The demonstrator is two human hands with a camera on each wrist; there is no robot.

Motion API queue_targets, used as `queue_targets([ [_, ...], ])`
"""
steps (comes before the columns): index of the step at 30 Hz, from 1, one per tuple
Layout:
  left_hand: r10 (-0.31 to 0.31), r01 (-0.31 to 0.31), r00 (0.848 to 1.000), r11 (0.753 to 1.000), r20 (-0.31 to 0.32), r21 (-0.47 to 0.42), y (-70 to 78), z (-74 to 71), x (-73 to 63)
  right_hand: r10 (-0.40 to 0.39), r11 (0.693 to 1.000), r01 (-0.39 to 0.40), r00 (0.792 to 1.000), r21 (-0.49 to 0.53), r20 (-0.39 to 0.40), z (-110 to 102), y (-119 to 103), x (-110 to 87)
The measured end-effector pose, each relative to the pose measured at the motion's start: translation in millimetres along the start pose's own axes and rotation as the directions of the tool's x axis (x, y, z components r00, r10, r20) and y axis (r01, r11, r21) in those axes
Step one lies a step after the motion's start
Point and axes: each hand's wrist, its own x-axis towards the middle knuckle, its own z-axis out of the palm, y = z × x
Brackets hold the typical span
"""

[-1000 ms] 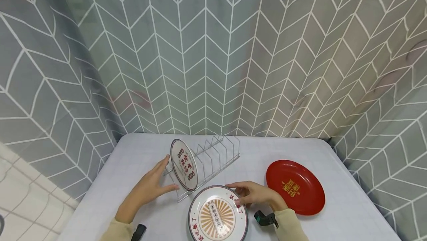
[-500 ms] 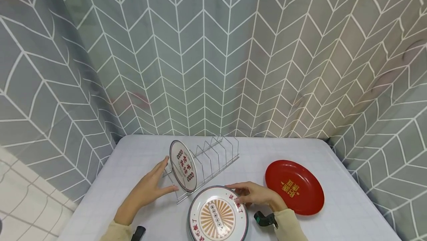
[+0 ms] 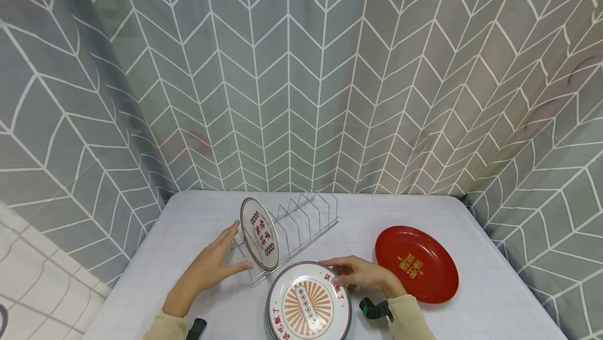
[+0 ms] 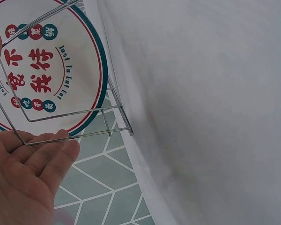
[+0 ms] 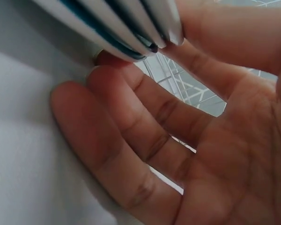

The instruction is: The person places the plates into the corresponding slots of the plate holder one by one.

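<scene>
A round white plate with red lettering [image 3: 259, 233] stands on edge at the near end of a wire dish rack [image 3: 311, 240]. Beside it my left hand [image 3: 212, 264] spreads thumb and fingers around the rack's end. In the left wrist view, the fingers [image 4: 42, 157] lie relaxed along the rack wire and the lower rim of that plate. My right hand [image 3: 360, 272] grips the right rim of a stack of white plates [image 3: 306, 311], thumb on the top one. The right wrist view shows several stacked rims [image 5: 131, 28], with curled fingers [image 5: 84, 122] at their edge.
A red oval plate [image 3: 416, 264] with yellow characters lies on the white-covered table [image 3: 198, 206] to the right. Rack slots behind the standing plate hold nothing. A patterned curtain [image 3: 301, 94] closes off the back and sides.
The top plate of the stack has shifted very slightly under my right hand. My left hand and the plate in the rack stay in place.
</scene>
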Motion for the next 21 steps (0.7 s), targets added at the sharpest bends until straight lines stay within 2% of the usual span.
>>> queue_targets([
  [10,0.013,-0.013,1.0,1.0,-0.002,-0.002,0.2,0.1,0.2,0.061,0.998,-0.061,0.995,0.001,-0.076,-4.4,-1.9,-8.3],
  [15,0.005,-0.005,1.0,1.0,0.003,-0.007,2.0,-1.2,0.5,0.08,0.995,-0.073,0.991,0.07,-0.109,-12.5,-4.2,-16.1],
  [21,-0.011,0.011,1.0,1.0,0.011,-0.004,2.3,-1.2,-0.2,0.155,0.975,-0.122,0.973,0.188,-0.169,-19.8,-5.8,-25.8],
])
